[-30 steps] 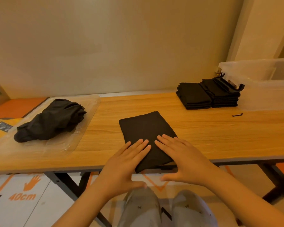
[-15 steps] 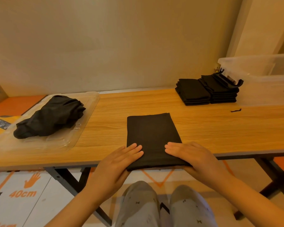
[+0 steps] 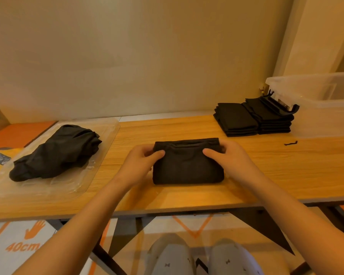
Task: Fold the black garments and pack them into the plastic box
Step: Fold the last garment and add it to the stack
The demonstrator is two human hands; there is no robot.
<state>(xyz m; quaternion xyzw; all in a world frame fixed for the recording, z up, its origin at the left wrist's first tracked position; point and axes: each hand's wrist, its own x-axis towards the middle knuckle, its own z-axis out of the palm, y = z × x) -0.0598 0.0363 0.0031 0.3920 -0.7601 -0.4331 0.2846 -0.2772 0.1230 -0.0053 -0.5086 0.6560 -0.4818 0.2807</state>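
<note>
Centre of the counter, set back from its near edge: one black garment, folded to a compact rectangle. Its long axis runs left to right, parallel to the counter's front edge. The rounded fold faces the person. The loose layered edges point away, toward the wall. The far edge is puckered and slightly raised between the hands.

Left hand grips the garment's far left corner, thumb on top, fingers curled round behind. Right hand grips the far right corner the same way, thumb laid over the top, fingers tucked behind the cloth. The forearms come in from the near side, one on each flank of the garment.

Far right: clear plastic box on the counter by the wall. Its contents cannot be told through the cloudy side. A black latch hangs at its left end. Just beside the box, to its left, are two stacks of folded black garments, side by side and touching, the right one taller. A small black scrap lies on bare wood in front of the box.

Far left: loose heap of unfolded black garments on a clear plastic tray. The heap lies diagonally, near left to far right, well apart from the held garment.

Below the counter edge: knees in grey trousers, and a floor mat with an orange hand mark.
</note>
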